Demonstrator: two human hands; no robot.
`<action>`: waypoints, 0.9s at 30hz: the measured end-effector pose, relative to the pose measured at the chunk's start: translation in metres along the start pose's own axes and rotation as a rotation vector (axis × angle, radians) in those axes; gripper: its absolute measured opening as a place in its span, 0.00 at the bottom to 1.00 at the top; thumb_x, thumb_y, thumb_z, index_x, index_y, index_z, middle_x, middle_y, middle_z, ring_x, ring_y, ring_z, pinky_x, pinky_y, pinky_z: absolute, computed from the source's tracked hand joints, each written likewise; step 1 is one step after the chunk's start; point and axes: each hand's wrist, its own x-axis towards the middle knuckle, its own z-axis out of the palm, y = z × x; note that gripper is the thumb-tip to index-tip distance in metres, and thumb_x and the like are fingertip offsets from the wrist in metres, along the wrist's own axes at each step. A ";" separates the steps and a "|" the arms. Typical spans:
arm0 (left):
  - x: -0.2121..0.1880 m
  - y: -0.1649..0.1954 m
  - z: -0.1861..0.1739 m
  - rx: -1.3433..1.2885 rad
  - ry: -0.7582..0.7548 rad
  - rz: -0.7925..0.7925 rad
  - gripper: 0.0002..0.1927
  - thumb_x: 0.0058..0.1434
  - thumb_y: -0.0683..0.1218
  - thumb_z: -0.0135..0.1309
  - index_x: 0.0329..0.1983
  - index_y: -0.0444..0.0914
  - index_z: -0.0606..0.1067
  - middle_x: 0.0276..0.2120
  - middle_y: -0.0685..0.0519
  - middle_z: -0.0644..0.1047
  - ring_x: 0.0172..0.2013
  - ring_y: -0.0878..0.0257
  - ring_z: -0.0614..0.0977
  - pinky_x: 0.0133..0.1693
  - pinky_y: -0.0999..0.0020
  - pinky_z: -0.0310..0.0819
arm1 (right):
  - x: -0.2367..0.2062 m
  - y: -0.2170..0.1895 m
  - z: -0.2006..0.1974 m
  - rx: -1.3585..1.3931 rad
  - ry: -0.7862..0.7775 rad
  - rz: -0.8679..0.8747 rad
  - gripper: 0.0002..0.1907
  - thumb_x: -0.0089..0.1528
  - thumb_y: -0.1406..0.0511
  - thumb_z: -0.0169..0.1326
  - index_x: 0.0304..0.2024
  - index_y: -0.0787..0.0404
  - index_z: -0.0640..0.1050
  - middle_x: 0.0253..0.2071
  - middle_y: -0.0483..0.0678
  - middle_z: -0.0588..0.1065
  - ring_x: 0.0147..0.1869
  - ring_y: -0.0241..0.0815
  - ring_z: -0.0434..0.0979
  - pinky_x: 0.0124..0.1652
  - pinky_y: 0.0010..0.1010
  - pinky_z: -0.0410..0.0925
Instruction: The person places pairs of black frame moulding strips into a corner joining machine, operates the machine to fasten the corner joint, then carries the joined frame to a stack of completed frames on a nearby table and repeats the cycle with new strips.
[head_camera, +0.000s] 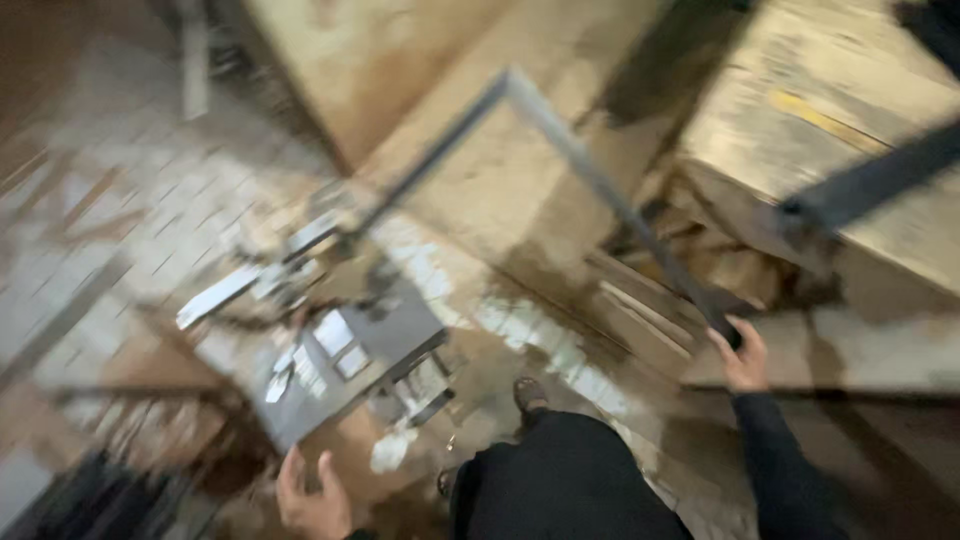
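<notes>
Metal frame (570, 150): long angled bars, upright, leaning over debris-strewn floor (150, 200).
Right hand (742, 355): wrapped around lower bar end.
Left hand (312, 498): spread, empty, near grey panel (345, 365).
Handling: likely stiff, heavy, awkward; best gripped low, both bars.

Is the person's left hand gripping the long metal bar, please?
No, the left hand hangs open and empty; the right hand grips the metal bar.

single head view: looks steeply down from above my hands onto the floor (150, 200), close in, frame tilted and motion-blurred.
</notes>
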 end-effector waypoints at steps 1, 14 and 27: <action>-0.004 0.000 0.014 0.063 -0.099 -0.058 0.25 0.64 0.47 0.64 0.62 0.32 0.76 0.54 0.38 0.78 0.52 0.48 0.82 0.51 0.57 0.78 | 0.013 0.004 -0.004 -0.013 0.083 -0.129 0.17 0.69 0.64 0.63 0.54 0.68 0.76 0.45 0.46 0.75 0.48 0.32 0.74 0.47 0.29 0.68; -0.011 0.012 0.142 -0.098 -0.171 0.302 0.28 0.58 0.46 0.64 0.61 0.33 0.74 0.53 0.41 0.77 0.53 0.49 0.80 0.53 0.58 0.78 | 0.287 -0.028 -0.040 0.635 0.700 -0.156 0.22 0.64 0.77 0.59 0.61 0.69 0.75 0.50 0.46 0.77 0.49 0.38 0.76 0.50 0.34 0.72; -0.018 0.037 0.142 0.048 -0.173 0.081 0.28 0.59 0.47 0.63 0.61 0.34 0.74 0.55 0.41 0.77 0.53 0.49 0.81 0.53 0.57 0.77 | 0.388 -0.009 -0.085 0.368 0.858 0.385 0.20 0.66 0.73 0.60 0.61 0.68 0.75 0.52 0.49 0.75 0.52 0.44 0.75 0.53 0.36 0.70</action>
